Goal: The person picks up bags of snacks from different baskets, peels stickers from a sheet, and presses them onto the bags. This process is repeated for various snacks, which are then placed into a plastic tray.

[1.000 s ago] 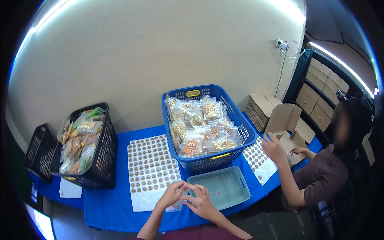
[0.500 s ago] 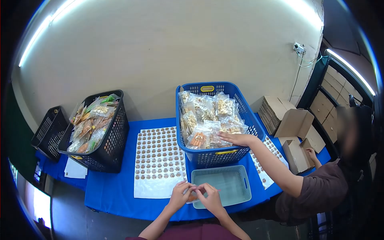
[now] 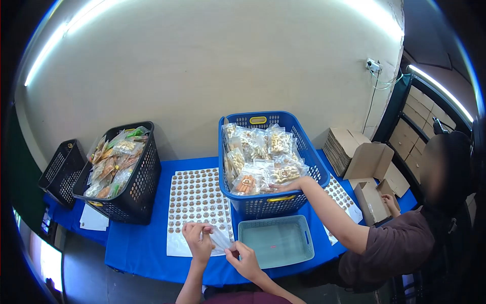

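A clear plastic bag stretches between my two hands above the front edge of the sticker sheets. My left hand, fingers curled, grips its left side. The right side of the bag is pinched between thumb and fingers of my right hand. Whether anything is inside the bag I cannot make out. Just beyond my right hand stands a grey-green plastic tray with a tiny red piece on its bottom. Behind my left hand lie white sheets of round brown stickers.
A blue basket full of snack packets stands behind the tray; a co-worker's hand reaches into it. That person's other hand is at an open carton. Flat cardboard is stacked behind. Black baskets stand left.
My hands have moved apart and left, the left one rising, and the bag is now stretched between them. The tiny red piece now shows in the tray. The co-worker's hand shifted slightly down.
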A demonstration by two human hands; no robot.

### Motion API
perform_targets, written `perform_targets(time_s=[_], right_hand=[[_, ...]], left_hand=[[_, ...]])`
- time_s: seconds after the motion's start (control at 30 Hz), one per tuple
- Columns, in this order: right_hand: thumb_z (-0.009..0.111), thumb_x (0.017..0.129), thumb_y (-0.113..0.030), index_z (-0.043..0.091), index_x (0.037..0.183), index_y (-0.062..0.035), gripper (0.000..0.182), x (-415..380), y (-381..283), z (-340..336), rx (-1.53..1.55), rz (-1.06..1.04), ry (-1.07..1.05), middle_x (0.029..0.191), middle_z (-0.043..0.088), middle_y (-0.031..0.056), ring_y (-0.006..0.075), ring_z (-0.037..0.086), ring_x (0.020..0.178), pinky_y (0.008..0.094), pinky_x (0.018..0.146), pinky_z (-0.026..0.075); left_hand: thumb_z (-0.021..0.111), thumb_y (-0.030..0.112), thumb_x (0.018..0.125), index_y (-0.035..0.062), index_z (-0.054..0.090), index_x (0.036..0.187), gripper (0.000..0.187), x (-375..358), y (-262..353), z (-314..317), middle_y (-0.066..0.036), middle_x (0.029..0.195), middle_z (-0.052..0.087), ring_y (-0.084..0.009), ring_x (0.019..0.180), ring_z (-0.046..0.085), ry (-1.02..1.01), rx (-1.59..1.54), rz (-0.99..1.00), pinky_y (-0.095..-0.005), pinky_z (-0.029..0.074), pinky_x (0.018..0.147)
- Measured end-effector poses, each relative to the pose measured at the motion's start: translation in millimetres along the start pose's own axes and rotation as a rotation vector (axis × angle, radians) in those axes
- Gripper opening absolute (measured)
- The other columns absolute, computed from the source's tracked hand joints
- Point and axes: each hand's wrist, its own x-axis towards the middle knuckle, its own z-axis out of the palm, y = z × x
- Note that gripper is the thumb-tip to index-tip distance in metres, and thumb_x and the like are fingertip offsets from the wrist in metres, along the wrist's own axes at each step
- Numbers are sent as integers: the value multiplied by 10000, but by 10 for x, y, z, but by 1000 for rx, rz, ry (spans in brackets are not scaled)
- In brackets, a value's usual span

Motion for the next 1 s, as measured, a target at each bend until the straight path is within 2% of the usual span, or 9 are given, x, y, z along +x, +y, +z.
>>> perform_targets(time_s=[0.13, 0.23, 0.43, 0.5, 0.6, 0.63, 0.77, 0.87, 1.0], right_hand=[[544, 843, -120, 487, 669, -25, 206, -426, 642, 22, 544, 556, -113, 621, 510, 31, 117, 490, 550, 218, 570, 410], [506, 881, -220, 542, 768, -39, 217, -661, 932, -71, 676, 798, -115, 715, 542, 17, 110, 516, 634, 224, 622, 422], [447, 888, -367, 468, 1132, -9, 434, -464, 805, -177, 1394, 808, -439, 956, 565, 71, 126, 548, 819, 262, 732, 445], [455, 890, -329, 442, 1166, -5, 426, -419, 765, -242, 1322, 733, -501, 1010, 563, 85, 142, 558, 860, 269, 744, 449], [474, 886, -278, 424, 1191, -3, 414, -420, 770, -376, 1212, 704, -409, 1075, 554, 101, 160, 562, 910, 278, 755, 454], [481, 884, -261, 422, 1195, -2, 410, -422, 791, -442, 1176, 706, -350, 1094, 550, 106, 165, 562, 925, 281, 757, 456], [495, 880, -221, 451, 1170, -16, 358, -380, 802, -725, 1196, 576, -28, 1079, 561, 110, 164, 576, 883, 302, 731, 475], [510, 872, -214, 498, 1123, -25, 315, -343, 752, -760, 982, 543, 131, 1022, 587, 102, 163, 582, 860, 298, 717, 476], [546, 857, -204, 546, 1062, -21, 275, -384, 567, -686, 830, 563, 32, 930, 610, 58, 143, 583, 811, 280, 727, 463]], left_hand=[[426, 115, 897, 53, 477, 712, 202, 234, -353, -218, -38, 665, 475, -148, 643, 467, 185, -659, -448, -327, 374, 741], [331, 168, 943, 64, 439, 706, 280, 331, -204, -257, -14, 640, 430, -121, 603, 429, 144, -643, -357, -314, 397, 700], [387, 296, 925, 87, 417, 704, 306, -4, 76, 294, 6, 584, 340, -123, 608, 424, -176, -1525, -644, -314, 417, 753], [409, 314, 915, 74, 433, 724, 307, -103, 27, 428, -5, 614, 366, -143, 650, 434, -331, -1853, -788, -331, 411, 797], [406, 329, 913, 58, 477, 768, 315, -27, 225, 425, -27, 674, 422, -186, 780, 494, -372, -1740, -855, -350, 397, 859], [393, 378, 907, 36, 492, 1024, 375, 27, 178, 414, -92, 950, 521, -239, 1026, 486, -516, -1708, -770, -394, 343, 948], [353, 539, 859, 90, 157, 1352, 695, 23, 264, 321, -121, 1383, 241, -268, 1254, 299, -697, -1424, -747, -455, 292, 991], [377, 540, 851, 94, 195, 1344, 689, -209, 234, 389, -98, 1367, 270, -244, 1247, 306, -894, -1317, -731, -461, 308, 980], [372, 393, 913, -16, 456, 1172, 491, -397, 73, 568, -101, 1138, 523, -166, 1054, 501, -911, -1096, -753, -310, 386, 924]])
